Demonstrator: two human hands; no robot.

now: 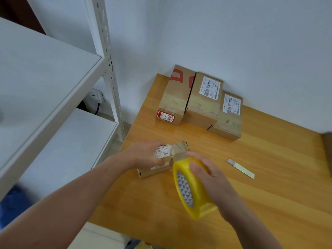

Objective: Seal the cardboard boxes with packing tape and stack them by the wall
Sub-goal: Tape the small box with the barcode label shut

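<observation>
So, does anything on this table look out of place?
A bare blade lies loose on the table, right of the right hand that grips the tape roll; no handle or cover shows. The left hand holds a small box. Tape on the three boxes by the wall is wrinkled.

Three boxes [201,101] side by side at back of bench [269,177], against wall [233,42]. Fourth box [161,169] front-left, tape [195,194] just right of it, blade [240,168] further right. Shelf [45,87] left of bench.
</observation>
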